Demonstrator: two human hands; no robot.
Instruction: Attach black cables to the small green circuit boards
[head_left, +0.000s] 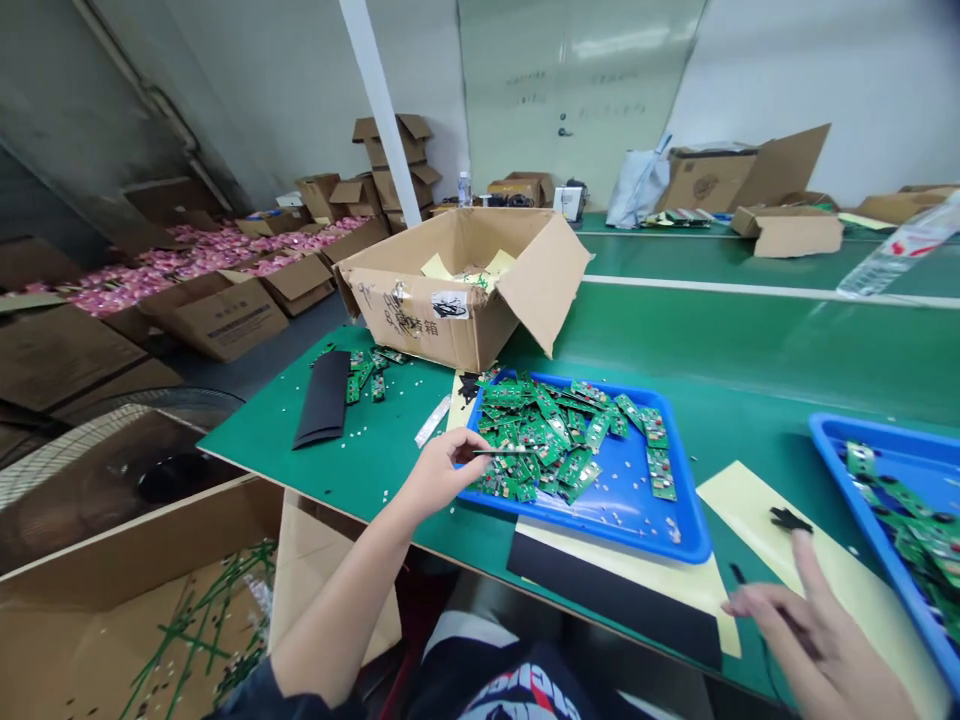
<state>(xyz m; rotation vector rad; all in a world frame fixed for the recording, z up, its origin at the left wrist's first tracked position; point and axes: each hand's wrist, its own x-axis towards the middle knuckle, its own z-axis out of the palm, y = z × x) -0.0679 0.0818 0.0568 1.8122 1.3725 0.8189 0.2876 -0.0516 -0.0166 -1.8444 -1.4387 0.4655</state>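
My left hand (pixel 448 470) pinches a small green circuit board (pixel 504 452), seen edge-on, above the left side of a blue tray (pixel 694 520). Loose green circuit boards (pixel 551 420) lie heaped in that tray. Over to the right, my right hand (pixel 825 640) is slightly blurred. Its index finger reaches to a small cluster of black pieces (pixel 791 519) on a yellow sheet (pixel 739 490). A thin dark stick-like thing (pixel 738 573) shows at the thumb of this hand; its kind is unclear.
An open cardboard box (pixel 420 315) stands behind the tray. Folded black sheets (pixel 324 400) lie at left, a black strip (pixel 615 600) at the front edge. A second blue tray (pixel 832 450) with boards is at right. Below left, a carton (pixel 135 560) holds green strips.
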